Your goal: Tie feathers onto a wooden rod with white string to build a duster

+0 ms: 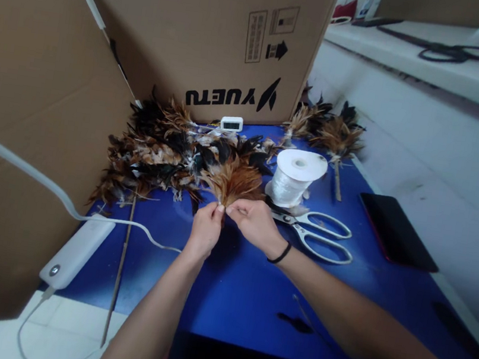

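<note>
A fan-shaped bunch of brown feathers stands up between my two hands, its quill ends pinched at the bottom. My left hand is closed on the base, thumb on top. From the other side, the fingers of my right hand pinch the same spot; a thread there is too fine to make out. Just beyond the right hand is a spool of clear thread. White-handled scissors lie beside that hand, blades partly hidden. Behind the bunch spreads a heap of dark and brown feathers.
Cardboard boxes wall off the back and left. A power bank with a white cable and a thin stick lie left. At right are a phone and more feathers. A small digital display stands behind. Black scissors rest on the ledge.
</note>
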`<state>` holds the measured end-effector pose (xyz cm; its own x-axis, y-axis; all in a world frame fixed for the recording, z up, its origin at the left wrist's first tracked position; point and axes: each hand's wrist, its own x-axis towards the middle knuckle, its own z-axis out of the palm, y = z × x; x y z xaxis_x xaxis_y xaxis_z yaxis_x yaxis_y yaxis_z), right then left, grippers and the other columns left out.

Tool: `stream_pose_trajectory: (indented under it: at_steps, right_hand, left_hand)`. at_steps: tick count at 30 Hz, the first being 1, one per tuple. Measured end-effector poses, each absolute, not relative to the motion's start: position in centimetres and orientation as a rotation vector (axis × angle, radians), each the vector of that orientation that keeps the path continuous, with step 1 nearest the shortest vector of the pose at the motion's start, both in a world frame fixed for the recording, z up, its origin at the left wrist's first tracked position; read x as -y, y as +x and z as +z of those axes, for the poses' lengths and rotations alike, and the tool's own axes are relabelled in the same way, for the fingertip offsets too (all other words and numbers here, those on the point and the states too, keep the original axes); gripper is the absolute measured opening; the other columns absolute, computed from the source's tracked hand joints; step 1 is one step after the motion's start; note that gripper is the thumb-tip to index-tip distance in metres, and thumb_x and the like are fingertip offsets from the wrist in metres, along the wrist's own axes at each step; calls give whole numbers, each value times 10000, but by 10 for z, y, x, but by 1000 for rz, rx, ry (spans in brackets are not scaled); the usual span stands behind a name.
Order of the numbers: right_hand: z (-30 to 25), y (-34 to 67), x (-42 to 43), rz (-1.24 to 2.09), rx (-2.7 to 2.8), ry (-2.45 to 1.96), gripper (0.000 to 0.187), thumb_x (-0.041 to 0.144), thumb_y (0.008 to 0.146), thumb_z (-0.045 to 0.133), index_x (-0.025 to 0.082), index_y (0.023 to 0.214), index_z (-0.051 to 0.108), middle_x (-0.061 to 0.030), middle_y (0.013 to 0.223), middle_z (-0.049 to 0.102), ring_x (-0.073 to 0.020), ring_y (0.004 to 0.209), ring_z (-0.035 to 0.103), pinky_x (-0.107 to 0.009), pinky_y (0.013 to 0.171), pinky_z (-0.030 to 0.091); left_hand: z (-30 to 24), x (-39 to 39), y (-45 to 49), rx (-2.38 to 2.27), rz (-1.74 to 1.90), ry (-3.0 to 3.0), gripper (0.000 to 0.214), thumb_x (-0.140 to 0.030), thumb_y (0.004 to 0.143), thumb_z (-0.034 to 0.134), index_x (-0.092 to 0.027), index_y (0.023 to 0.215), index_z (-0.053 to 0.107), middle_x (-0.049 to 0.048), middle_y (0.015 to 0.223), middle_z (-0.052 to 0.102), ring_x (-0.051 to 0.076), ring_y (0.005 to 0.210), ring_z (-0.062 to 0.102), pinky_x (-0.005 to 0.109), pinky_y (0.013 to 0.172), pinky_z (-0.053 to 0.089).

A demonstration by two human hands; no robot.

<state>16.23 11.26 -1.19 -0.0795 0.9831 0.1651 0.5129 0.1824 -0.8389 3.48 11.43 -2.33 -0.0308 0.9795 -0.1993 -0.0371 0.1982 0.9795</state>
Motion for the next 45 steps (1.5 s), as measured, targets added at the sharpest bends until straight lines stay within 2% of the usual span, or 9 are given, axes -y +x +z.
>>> stream_pose_trajectory:
  at_steps: [3, 6, 13, 19, 25, 33, 35, 39, 45]
  right_hand:
    - [-6, 156, -117, 745, 1702, -1431, 226, 231, 762, 499, 154, 609, 645, 1, 561, 593, -107, 543, 487, -220, 549, 331]
    - [-3, 149, -121, 774, 1677, -1381, 213, 199, 748, 491, 157, 596, 635, 0, 581, 603, -112, 579, 516, -217, 572, 340]
    - [-2, 138, -126, 853, 1611, -1289, 253, 224, 752, 484, 161, 507, 490, 35, 482, 435, -86, 508, 396, -218, 515, 279]
    - [-12, 134, -127, 861, 1514, -1253, 430, 390, 798, 489, 173, 458, 341, 51, 457, 302, -71, 479, 285, -230, 468, 218]
    - [-17, 127, -127, 1058, 1212, -1247, 493, 455, 703, 586, 192, 420, 280, 68, 442, 222, -55, 453, 195, -242, 430, 149]
    - [-18, 124, -128, 1245, 961, -1139, 390, 447, 616, 658, 170, 446, 442, 61, 455, 324, -61, 473, 271, -231, 451, 227]
    - [-20, 123, -129, 1231, 948, -1125, 379, 432, 614, 659, 167, 447, 444, 61, 465, 329, -61, 486, 275, -230, 459, 230]
    - [-22, 122, -128, 1197, 956, -1196, 438, 433, 635, 635, 185, 415, 348, 72, 447, 267, -55, 472, 222, -237, 438, 173]
    - [-16, 121, -124, 1309, 861, -1137, 412, 454, 596, 684, 169, 430, 435, 53, 462, 398, -62, 472, 337, -228, 455, 274]
  left_hand:
    - [-18, -113, 32, -1445, 1163, 1418, 208, -152, 762, 564, -176, 560, 527, -25, 508, 420, 110, 512, 325, 223, 534, 207]
    - [-10, -109, 29, -1525, 1164, 1655, 149, -135, 796, 511, -190, 670, 569, -1, 578, 478, 135, 552, 379, 237, 577, 238]
    - [-5, -101, 27, -1834, 1072, 1933, 146, -168, 854, 437, -177, 883, 579, 60, 738, 507, 175, 654, 486, 245, 599, 301]
    - [-13, -98, 31, -2198, 711, 2349, 339, -202, 919, 305, -108, 1163, 519, 104, 864, 545, 176, 724, 564, 243, 606, 383]
    - [-25, -95, 30, -2315, 406, 2748, 430, -129, 920, 237, -10, 1270, 454, 120, 840, 560, 175, 723, 582, 255, 613, 458]
    - [-29, -97, 29, -2227, 568, 2845, 429, -99, 891, 314, 43, 1277, 436, 134, 842, 569, 180, 741, 581, 271, 670, 489]
    - [-30, -98, 30, -2224, 597, 2814, 427, -100, 895, 305, 38, 1278, 435, 145, 860, 571, 184, 761, 584, 281, 685, 491]
    - [-33, -99, 31, -2201, 542, 2805, 431, -80, 896, 268, 33, 1275, 440, 160, 876, 573, 188, 759, 588, 293, 663, 490]
    - [-36, -97, 31, -2084, 574, 2922, 426, -71, 889, 257, 46, 1231, 482, 182, 866, 583, 199, 765, 590, 316, 672, 484]
